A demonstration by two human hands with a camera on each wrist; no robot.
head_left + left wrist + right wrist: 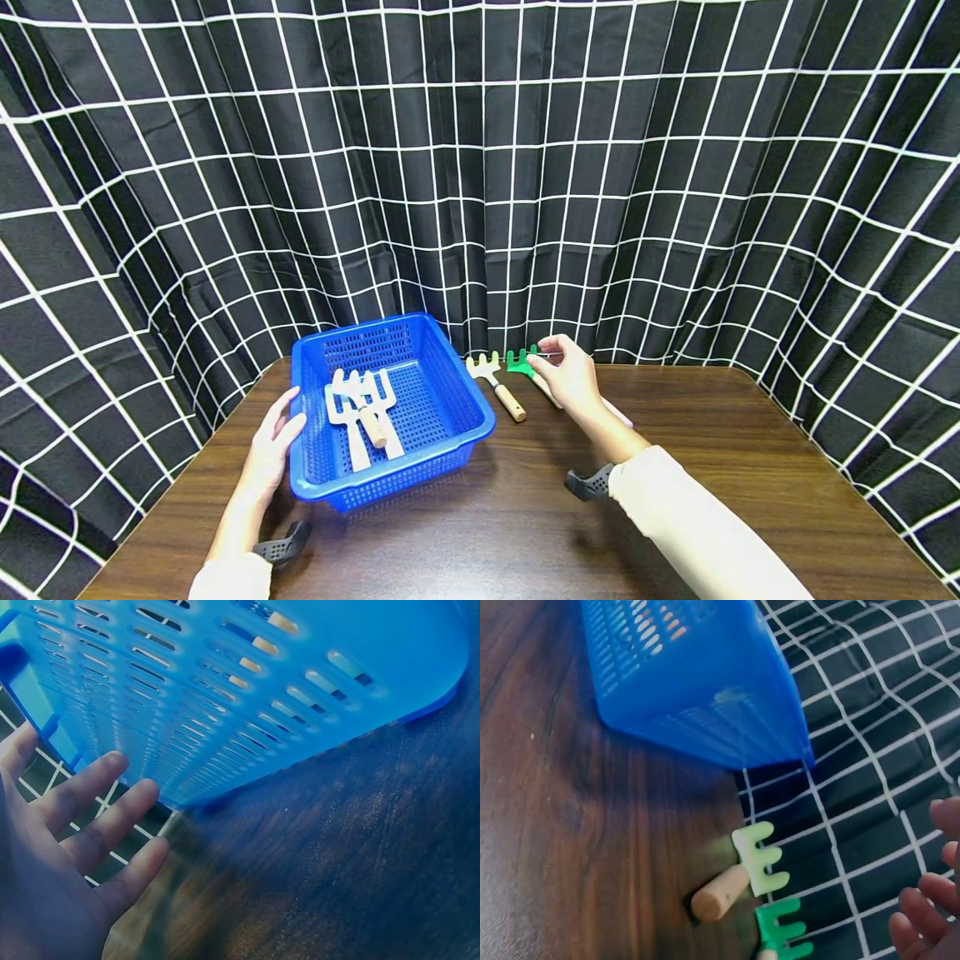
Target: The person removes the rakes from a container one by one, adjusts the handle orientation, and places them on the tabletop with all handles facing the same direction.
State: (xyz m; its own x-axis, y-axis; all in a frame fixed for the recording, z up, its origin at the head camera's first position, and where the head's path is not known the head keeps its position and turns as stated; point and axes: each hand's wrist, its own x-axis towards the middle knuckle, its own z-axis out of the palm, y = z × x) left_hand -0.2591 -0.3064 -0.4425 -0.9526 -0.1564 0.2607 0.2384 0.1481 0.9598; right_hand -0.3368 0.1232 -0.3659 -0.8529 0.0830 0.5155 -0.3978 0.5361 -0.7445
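My left hand (272,442) is at the left side of a blue plastic basket (480,410), fingers spread and nearly straight along its outer wall in the left wrist view. Inside the basket lie several pale toy garden rakes and forks, one with a wooden handle (372,427). My right hand (572,377) hovers over the far table edge, fingers loosely bent and apart. Close to its fingertips is a green rake (778,928), its pale handle partly covered by the hand. Left of that lies a yellow-green rake (756,859) with a wooden handle.
A pale pink handle (618,412) sticks out from beneath the right forearm on the brown wooden table (480,533). Behind the table hangs a black curtain (555,183) with a white grid, close against the rakes' tines. Both wrists wear dark bands.
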